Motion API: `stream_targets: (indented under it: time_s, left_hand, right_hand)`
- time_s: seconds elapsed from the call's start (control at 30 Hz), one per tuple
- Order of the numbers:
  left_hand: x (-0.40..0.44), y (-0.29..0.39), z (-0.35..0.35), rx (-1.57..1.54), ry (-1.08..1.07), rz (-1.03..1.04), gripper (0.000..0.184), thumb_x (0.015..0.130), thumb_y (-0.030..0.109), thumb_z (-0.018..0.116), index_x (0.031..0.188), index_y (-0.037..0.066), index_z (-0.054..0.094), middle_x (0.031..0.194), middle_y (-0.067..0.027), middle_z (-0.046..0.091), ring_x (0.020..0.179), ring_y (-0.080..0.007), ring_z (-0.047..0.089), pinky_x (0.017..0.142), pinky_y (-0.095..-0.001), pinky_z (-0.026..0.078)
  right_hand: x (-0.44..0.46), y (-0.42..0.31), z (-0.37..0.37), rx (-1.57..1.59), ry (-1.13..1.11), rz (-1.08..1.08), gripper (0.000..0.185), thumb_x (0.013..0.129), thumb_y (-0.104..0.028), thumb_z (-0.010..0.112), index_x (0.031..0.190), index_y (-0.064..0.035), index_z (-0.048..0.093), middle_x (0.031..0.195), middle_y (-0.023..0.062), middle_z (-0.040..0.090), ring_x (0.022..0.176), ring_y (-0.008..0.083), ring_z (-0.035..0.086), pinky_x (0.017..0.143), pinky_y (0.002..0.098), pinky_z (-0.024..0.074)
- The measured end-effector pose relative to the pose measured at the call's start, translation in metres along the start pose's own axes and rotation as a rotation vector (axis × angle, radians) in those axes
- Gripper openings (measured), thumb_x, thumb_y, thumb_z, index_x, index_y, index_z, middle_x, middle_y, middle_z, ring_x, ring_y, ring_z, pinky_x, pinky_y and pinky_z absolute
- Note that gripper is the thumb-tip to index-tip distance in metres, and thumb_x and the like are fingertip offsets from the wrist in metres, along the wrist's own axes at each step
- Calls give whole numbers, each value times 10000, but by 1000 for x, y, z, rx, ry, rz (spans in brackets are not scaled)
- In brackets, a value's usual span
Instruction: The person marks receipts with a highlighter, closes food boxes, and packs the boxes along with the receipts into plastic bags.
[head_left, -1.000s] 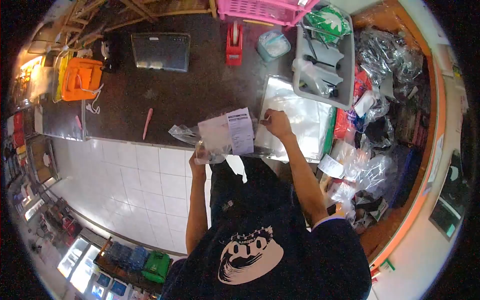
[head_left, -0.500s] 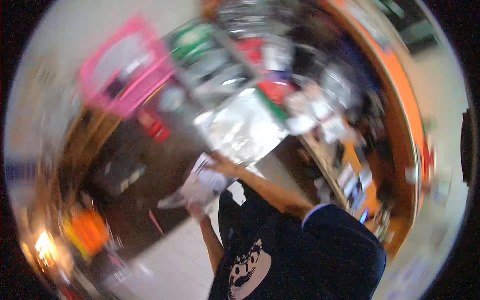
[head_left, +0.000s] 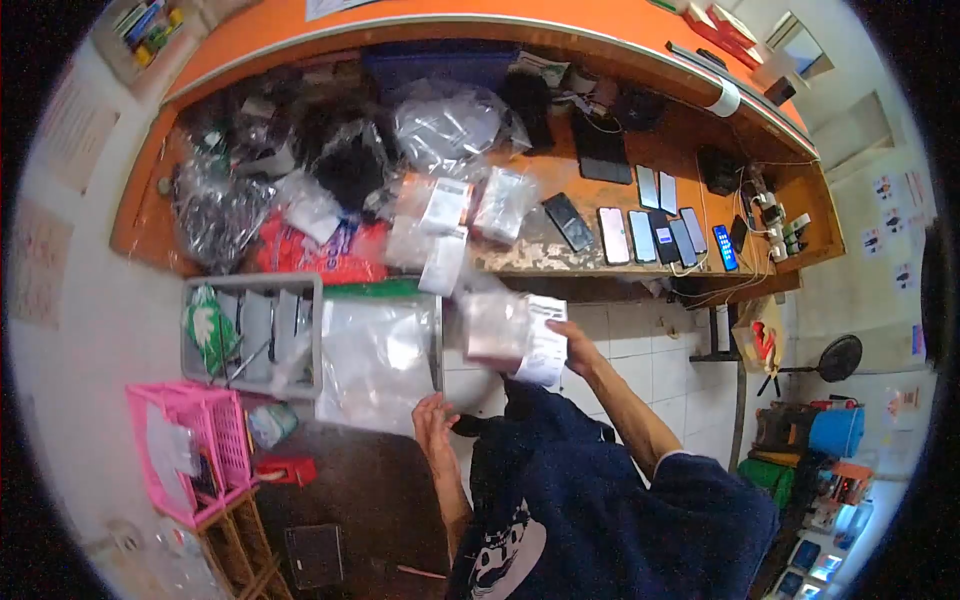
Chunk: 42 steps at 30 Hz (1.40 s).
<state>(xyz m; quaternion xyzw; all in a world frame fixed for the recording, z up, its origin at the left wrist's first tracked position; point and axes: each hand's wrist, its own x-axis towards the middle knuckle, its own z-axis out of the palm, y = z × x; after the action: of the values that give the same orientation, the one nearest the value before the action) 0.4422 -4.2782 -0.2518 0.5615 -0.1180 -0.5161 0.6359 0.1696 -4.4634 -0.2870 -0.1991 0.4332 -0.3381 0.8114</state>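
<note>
My right hand grips the edge of a clear plastic-wrapped package with a white printed label, held in the air in front of the shelf. Its wrapping is partly blurred. Apart from the package, my left hand holds nothing, its fingers loosely apart, close to a stack of clear plastic bags. Just beyond the held package, several similar labelled packages lie on the worn orange shelf.
Several phones and cables lie on the shelf's right part. Crumpled plastic bags fill its left and middle. A grey bin, a pink basket and a red object stand at left. A small fan is at right.
My view has swung right toward the shelf. Both hands were on the package; my left hand has let go, and my right hand has carried the package over toward the shelf.
</note>
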Motion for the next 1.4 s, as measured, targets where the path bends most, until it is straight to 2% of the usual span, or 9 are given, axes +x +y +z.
stream_targets:
  time_s: [0.17, 0.43, 0.5, 0.77, 0.97, 1.0, 1.13, 1.27, 1.4]
  left_hand:
    - [64, -16, 58, -15, -45, -104, 380, 1003, 283, 573, 1300, 55, 510, 1256, -138, 604, 1055, -240, 628, 855, -374, 527]
    - [78, -31, 74, 48, 286, -161, 406, 994, 326, 593, 1290, 55, 529, 1186, -136, 639, 1040, -258, 638, 854, -368, 520]
    - [62, -57, 42, 15, 388, -174, 416, 986, 333, 602, 1292, 60, 530, 1195, -136, 638, 1049, -266, 637, 860, -388, 523]
    - [-110, -201, -88, -65, 687, -233, 547, 978, 412, 571, 1398, 86, 444, 1298, -149, 593, 1120, -339, 612, 915, -504, 506]
    - [-176, -231, -87, 23, 792, -462, 545, 980, 411, 564, 1401, 89, 440, 1298, -151, 593, 1109, -339, 617, 895, -502, 515]
    - [-185, -235, -88, 22, 801, -449, 545, 980, 411, 563, 1402, 89, 439, 1298, -151, 593, 1107, -339, 618, 892, -501, 517]
    - [-237, -266, -94, -24, 813, -376, 544, 981, 411, 557, 1404, 90, 437, 1298, -152, 592, 1099, -340, 621, 879, -500, 523]
    - [-338, -323, -102, -118, 905, -258, 543, 983, 410, 552, 1407, 92, 434, 1299, -153, 592, 1091, -340, 624, 865, -498, 529]
    - [-470, -397, -102, -265, 1064, -126, 542, 984, 409, 547, 1409, 93, 432, 1299, -153, 592, 1084, -341, 628, 852, -496, 535]
  right_hand:
    - [86, -76, -5, 95, 198, -332, 447, 913, -157, 688, 1311, -8, 551, 1202, 96, 660, 1083, 209, 649, 947, 359, 519]
    - [270, -122, 56, 63, 205, -377, 602, 828, -216, 824, 1303, 0, 526, 1196, 103, 649, 1060, 199, 632, 860, 331, 522]
    - [282, -111, 58, -158, 434, -366, 788, 791, -389, 841, 1348, 37, 481, 1201, 158, 639, 1078, 247, 627, 886, 378, 511]
    - [237, -136, 63, -1345, 754, -599, 886, 880, -587, 641, 1386, 108, 427, 1294, 321, 522, 1250, 474, 493, 1039, 497, 425]
    - [100, -147, 172, -1086, 52, -1066, 325, 896, -246, 675, 1104, -7, 605, 1052, 185, 637, 953, 399, 631, 815, 457, 514]
    - [70, -136, 191, -1092, -140, -929, 286, 896, -230, 668, 1066, -4, 625, 1039, 192, 643, 945, 397, 640, 818, 457, 525]
    - [-26, 10, 233, -1368, -887, -582, 291, 859, -244, 661, 1013, -2, 618, 1002, 217, 657, 909, 424, 651, 787, 516, 529]
    - [-173, 156, 216, -1149, -1368, -626, 269, 808, -230, 695, 941, -5, 635, 926, 225, 669, 879, 433, 655, 778, 514, 531]
    - [-273, 322, 146, -1561, -1825, -619, 367, 760, -375, 747, 965, -76, 691, 977, 146, 700, 949, 380, 658, 824, 513, 527]
